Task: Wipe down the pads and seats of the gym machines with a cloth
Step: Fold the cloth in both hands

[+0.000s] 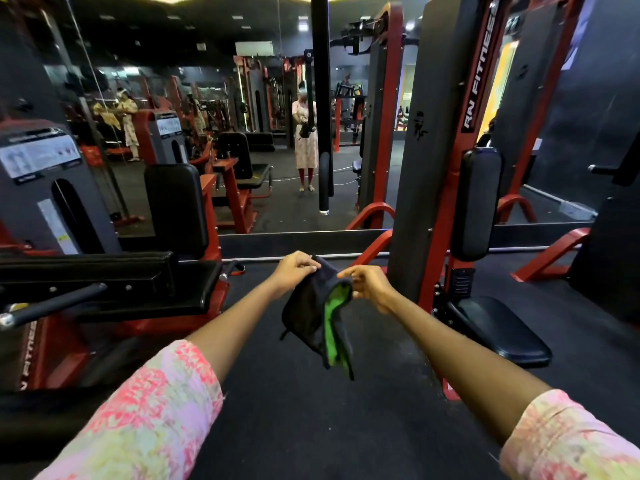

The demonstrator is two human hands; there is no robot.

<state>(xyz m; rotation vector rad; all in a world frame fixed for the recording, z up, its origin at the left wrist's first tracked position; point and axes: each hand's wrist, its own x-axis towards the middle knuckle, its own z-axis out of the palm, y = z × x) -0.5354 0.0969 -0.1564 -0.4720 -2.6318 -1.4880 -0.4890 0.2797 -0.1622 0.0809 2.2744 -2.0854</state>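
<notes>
padded black bench (104, 275) far left | left hand (294, 268) pinches cloth's top edge | limp dark cloth (311, 317), green lining, hangs mid-air between hands | right hand (367, 284) pinches other corner | glossy rounded seat (498, 327) right

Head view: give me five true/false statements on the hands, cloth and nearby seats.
1. Both hands hold the cloth. True: the left hand and right hand pinch its top edge.
2. The cloth is plain white. False: it is dark with a green side.
3. The cloth lies on a seat. False: it hangs in the air above the floor.
4. A black seat is at the right. True.
5. The sleeves are plain blue. False: pink patterned.
</notes>
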